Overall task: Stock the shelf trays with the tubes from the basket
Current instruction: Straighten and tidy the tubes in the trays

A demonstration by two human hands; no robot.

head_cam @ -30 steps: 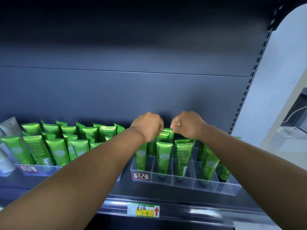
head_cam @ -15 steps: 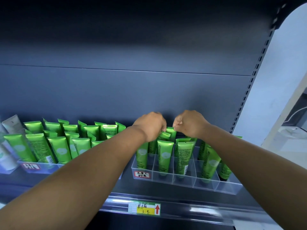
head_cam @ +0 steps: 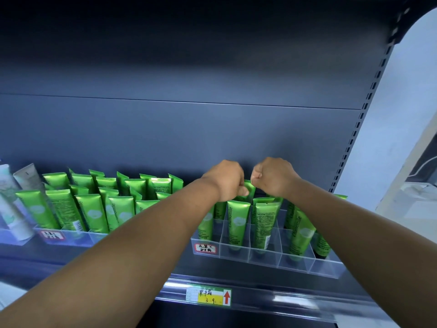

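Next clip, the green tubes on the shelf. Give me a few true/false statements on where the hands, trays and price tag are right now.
1. Both hands are at the back of the right tray. True.
2. The left hand is pulling a white tube out of the left tray. False: it pinches a green tube over the right tray.
3. The right tray has dividers. True.
4. The price tag shows a blue arrow. False: the arrow is red.
5. The left tray holds no tubes. False: it is packed with green tubes.
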